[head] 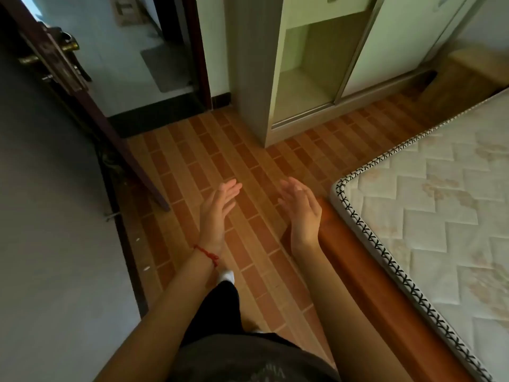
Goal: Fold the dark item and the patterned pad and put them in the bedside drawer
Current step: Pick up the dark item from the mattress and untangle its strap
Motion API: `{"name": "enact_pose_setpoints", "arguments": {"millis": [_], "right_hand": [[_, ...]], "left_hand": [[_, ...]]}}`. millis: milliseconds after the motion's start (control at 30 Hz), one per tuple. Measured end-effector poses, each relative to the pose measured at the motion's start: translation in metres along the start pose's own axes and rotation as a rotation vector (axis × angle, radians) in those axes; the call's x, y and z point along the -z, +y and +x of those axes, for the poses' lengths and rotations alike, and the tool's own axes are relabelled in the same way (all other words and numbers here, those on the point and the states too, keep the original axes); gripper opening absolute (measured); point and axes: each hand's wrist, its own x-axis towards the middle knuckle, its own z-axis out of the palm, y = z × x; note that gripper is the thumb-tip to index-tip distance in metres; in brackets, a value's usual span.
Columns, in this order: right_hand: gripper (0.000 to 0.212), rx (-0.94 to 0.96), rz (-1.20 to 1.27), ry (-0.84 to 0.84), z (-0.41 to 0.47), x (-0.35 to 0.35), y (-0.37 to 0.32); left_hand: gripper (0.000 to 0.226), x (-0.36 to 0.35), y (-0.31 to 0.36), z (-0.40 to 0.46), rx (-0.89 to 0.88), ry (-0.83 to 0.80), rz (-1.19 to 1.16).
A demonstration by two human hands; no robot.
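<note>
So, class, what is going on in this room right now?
A person stands on the tiled floor beside a bare mattress. The left hand and the right hand are held out in front, open and holding nothing. Neither the dark item, the patterned pad nor a drawer is in view.

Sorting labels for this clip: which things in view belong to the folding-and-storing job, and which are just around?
Job:
left hand, open, holding nothing
right hand, open, holding nothing
dark item, patterned pad, bedside drawer: none in view

Just around:
bare mattress
open wardrobe
door
tiled floor
</note>
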Motion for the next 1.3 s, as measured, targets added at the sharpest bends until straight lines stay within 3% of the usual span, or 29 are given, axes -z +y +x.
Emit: {"name": "enact_pose_setpoints", "arguments": {"millis": [567, 800, 1300], "right_hand": [[0.023, 0.015, 0.003, 0.113, 0.109, -0.095, 0.01], [0.024, 0.002, -0.003, 0.14, 0.15, -0.111, 0.006], [0.023, 0.05, 0.029, 0.137, 0.297, -0.097, -0.03]], "left_hand": [[0.043, 0.028, 0.033, 0.165, 0.038, -0.14, 0.015], [0.043, 0.027, 0.039, 0.21, 0.069, -0.121, 0.0], [0.037, -0.067, 0.054, 0.336, 0.06, -0.185, 0.047]]}}
